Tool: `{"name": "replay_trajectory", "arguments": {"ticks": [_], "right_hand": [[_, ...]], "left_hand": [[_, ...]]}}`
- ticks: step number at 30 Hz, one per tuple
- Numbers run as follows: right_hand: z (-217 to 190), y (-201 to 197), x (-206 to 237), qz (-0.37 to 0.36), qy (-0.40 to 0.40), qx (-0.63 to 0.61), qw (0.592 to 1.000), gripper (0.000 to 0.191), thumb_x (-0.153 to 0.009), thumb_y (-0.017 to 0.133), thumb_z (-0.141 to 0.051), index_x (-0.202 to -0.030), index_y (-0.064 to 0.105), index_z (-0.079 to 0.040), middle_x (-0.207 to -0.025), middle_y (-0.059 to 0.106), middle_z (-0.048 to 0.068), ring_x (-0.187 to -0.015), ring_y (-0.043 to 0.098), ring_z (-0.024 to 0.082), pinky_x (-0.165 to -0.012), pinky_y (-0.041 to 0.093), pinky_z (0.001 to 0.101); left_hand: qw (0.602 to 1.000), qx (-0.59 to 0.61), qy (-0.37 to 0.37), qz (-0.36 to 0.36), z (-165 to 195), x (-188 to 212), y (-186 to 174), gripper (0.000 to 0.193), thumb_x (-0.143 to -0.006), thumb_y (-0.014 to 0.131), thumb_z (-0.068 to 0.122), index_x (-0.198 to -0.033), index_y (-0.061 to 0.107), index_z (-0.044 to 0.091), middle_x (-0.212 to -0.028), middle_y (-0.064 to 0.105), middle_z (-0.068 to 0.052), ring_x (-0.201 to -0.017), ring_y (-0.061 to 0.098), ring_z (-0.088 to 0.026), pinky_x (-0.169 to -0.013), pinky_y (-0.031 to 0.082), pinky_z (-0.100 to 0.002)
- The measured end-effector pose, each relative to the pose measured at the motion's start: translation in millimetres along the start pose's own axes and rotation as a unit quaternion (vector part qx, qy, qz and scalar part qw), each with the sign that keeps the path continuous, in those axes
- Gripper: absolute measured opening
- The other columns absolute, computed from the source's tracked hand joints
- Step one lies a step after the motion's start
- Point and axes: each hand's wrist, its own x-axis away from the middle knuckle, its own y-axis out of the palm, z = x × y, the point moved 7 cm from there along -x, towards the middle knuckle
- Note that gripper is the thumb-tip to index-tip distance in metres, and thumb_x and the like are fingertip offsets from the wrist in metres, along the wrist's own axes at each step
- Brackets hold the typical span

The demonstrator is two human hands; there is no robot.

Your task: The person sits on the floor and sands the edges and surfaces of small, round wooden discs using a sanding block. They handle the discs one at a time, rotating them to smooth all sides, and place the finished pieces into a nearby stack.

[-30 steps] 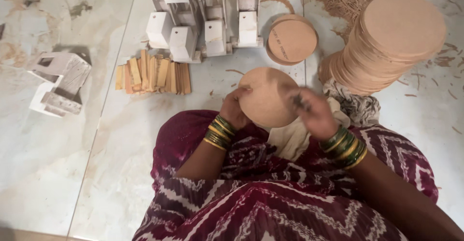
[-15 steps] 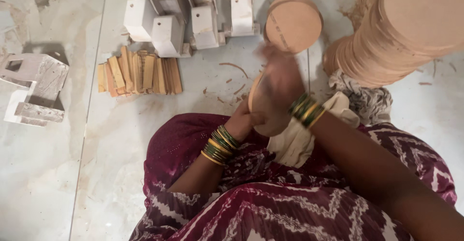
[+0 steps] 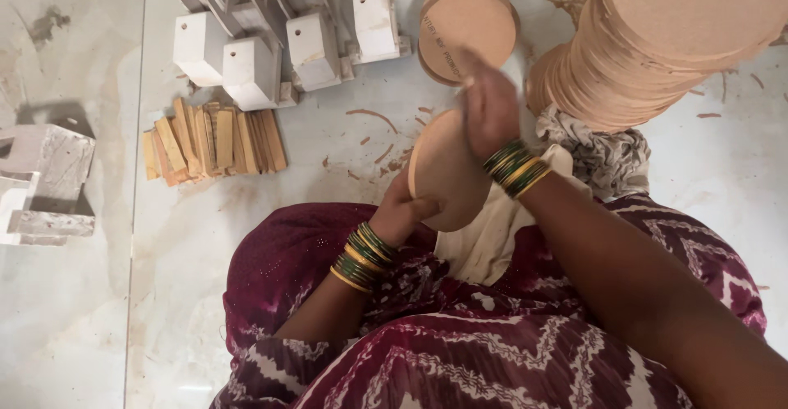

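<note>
From the head view, the left hand (image 3: 402, 212) grips the lower edge of a smooth, round fibreboard disc (image 3: 443, 171), tilted on edge above the lap. The blurred right hand (image 3: 488, 109) presses its upper face, seemingly closed on a pale cloth (image 3: 492, 228).
</note>
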Motion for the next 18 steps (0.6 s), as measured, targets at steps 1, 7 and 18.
{"name": "replay_trajectory", "arguments": {"ticks": [1,7,18], "right_hand": [[-5.6,5.3,0.4,-0.029,-0.040,0.009,0.999,0.041,-0.109,0.047,-0.030,-0.141,0.062,-0.011,-0.138,0.066,0.012,-0.134,0.059,0.031,-0.123,0.038,0.0587],[-25.8,38.4,32.4,-0.046,-0.189,0.106,0.975,0.038,-0.098,0.061,-0.036,-0.122,0.067,-0.008,-0.130,0.068,0.016,-0.128,0.057,0.034,-0.114,0.030,0.0614],[-30.4,6.8,16.7,-0.030,-0.203,0.040,0.978,0.040,-0.100,0.066,-0.042,-0.113,0.064,-0.005,-0.092,0.069,0.018,-0.083,0.070,0.032,-0.077,0.057,0.0433]], "left_hand": [[1.000,-0.021,-0.007,-0.004,1.0,-1.0,-0.3,0.083,-0.080,0.062,-0.004,-0.159,0.035,0.000,-0.149,0.056,-0.017,-0.138,0.053,-0.028,-0.116,0.044,-0.042],[1.000,-0.019,0.003,0.007,-0.5,2.2,0.1,0.096,-0.074,0.058,-0.005,-0.160,0.018,0.010,-0.152,0.045,-0.007,-0.141,0.047,-0.020,-0.115,0.046,-0.039],[0.964,-0.260,-0.051,-0.013,5.1,-7.4,-14.3,0.035,-0.092,0.066,0.007,-0.127,0.069,0.000,-0.120,0.077,-0.014,-0.110,0.072,-0.022,-0.099,0.058,-0.036]]}}
